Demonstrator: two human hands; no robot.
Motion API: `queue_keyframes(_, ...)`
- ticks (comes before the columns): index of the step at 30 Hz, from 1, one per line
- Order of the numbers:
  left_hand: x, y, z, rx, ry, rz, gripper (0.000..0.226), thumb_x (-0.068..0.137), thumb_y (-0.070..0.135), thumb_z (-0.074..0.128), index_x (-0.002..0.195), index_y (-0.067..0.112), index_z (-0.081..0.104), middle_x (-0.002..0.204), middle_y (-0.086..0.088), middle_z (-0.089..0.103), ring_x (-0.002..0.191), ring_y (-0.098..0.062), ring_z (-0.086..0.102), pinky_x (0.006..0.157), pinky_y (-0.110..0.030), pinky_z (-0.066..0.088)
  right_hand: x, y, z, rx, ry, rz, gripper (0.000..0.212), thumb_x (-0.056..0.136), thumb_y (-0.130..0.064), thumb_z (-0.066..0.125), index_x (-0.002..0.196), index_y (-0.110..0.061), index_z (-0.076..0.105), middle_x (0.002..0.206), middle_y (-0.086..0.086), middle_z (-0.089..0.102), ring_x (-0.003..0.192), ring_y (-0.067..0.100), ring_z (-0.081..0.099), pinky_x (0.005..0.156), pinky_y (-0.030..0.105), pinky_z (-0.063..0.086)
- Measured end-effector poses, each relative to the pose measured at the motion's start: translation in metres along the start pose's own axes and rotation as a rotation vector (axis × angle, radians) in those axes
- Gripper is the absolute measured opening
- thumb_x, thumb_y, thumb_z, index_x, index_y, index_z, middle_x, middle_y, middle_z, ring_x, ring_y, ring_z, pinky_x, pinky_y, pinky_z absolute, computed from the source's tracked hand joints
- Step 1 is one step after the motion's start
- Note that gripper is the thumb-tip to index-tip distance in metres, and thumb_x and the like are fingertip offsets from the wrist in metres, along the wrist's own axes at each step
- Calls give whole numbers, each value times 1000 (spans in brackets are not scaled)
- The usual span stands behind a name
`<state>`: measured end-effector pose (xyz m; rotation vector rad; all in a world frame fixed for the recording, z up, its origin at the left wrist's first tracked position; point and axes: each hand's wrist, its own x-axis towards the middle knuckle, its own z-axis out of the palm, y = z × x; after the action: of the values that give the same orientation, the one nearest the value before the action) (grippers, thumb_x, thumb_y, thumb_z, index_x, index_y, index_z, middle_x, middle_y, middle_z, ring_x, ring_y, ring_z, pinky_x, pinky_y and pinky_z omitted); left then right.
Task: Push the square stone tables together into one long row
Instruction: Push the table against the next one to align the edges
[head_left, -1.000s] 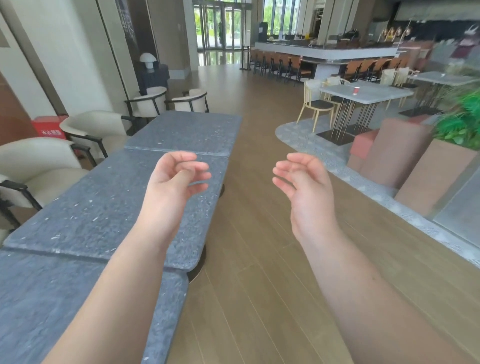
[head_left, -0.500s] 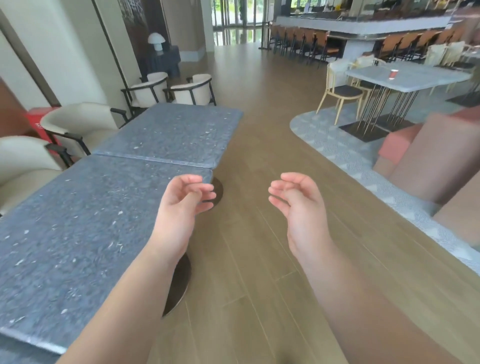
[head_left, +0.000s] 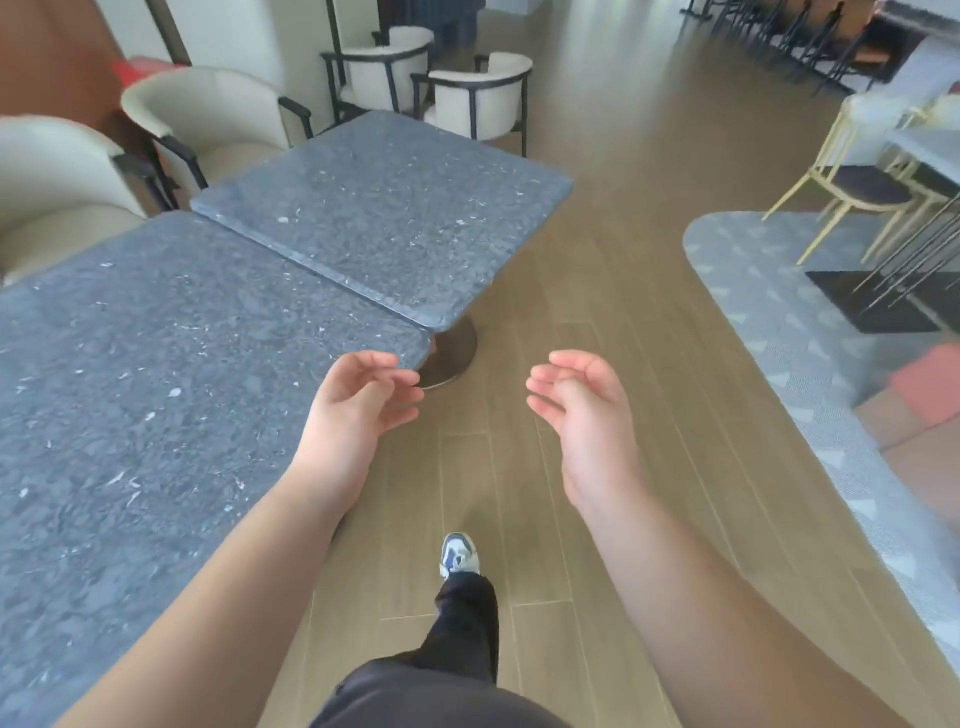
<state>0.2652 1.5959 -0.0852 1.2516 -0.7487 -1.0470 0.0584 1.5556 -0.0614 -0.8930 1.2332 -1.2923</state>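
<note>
Two dark grey speckled stone tables stand edge to edge on my left. The near table fills the left side of the view. The far table touches it along a seam and sits slightly turned, its round metal base showing under the corner. My left hand hovers at the near table's right corner, fingers loosely curled and apart, holding nothing. My right hand hangs over the wooden floor to the right, also empty with fingers apart.
Cream armchairs line the far left side of the tables, and two white chairs stand beyond the far table. A grey patterned floor area with a gold-legged chair lies right. My leg and shoe step on the wooden floor.
I have walked forward along the row and my view has tilted down; the nearest third table has dropped out of view. Both hands stay raised and empty.
</note>
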Motion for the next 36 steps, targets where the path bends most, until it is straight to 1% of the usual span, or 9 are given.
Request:
queue_keyframes(4,105,-20,17,-18,94,-25,16,97,9,50,100,19,62,90,2,75,86,-18,74,78,-31,62,121,22,34,-73,-39,75,32,92,5,42,103,-15,64,88,-1,72,88,13,71,79,26,57)
queue_keyframes(10,250,-25,25,-93,317,-215,17,99,2,51,99,17,60,81,3,76,80,-20,73,75,-33,61,291,34,83,-246,-62,223,32,93,2,38,98,-18,62,88,0,70,82,12,70,78,28,57)
queue_keyframes(16,323,-73,40,-248,405,-491,15,97,1,56,108,11,61,89,-7,77,80,-23,76,79,-44,61,413,74,108,-290,-89,428,28,95,2,37,100,-15,59,92,6,68,82,17,68,73,30,56)
queue_keyframes(22,378,-160,77,-348,486,-746,15,95,-1,60,107,8,60,85,-8,77,83,-27,74,86,-47,59,537,159,134,-441,-251,704,22,100,-5,38,113,-10,55,99,7,64,87,20,67,71,32,57)
queue_keyframes(26,420,-205,124,-566,655,-836,12,99,2,54,110,5,58,101,-16,67,93,-34,70,83,-48,59,606,203,146,-610,-414,961,14,100,-11,44,111,-9,53,103,10,61,89,24,67,70,36,54)
queue_keyframes(29,449,-229,163,-808,774,-902,15,104,7,47,113,-1,56,116,-21,61,99,-37,67,78,-45,57,645,214,150,-699,-537,1109,23,102,-15,47,122,-7,51,118,17,59,96,29,66,78,40,53)
queue_keyframes(31,465,-241,184,-945,885,-898,32,106,8,43,133,-8,48,139,-25,52,119,-39,59,88,-44,53,661,216,151,-691,-569,1195,23,103,-17,48,123,-8,53,125,19,55,107,33,63,87,42,51)
queue_keyframes(33,482,-252,199,-1047,976,-854,45,106,8,42,148,-8,35,156,-23,38,141,-39,43,104,-44,45,672,217,154,-656,-586,1275,16,103,-17,47,113,-8,56,130,18,54,120,35,58,96,43,48)
queue_keyframes(36,503,-264,209,-1115,1092,-729,42,106,11,49,146,2,42,161,-17,34,148,-34,35,115,-41,36,683,224,162,-584,-566,1363,18,104,-22,51,109,-6,57,137,19,55,129,34,54,106,44,44)
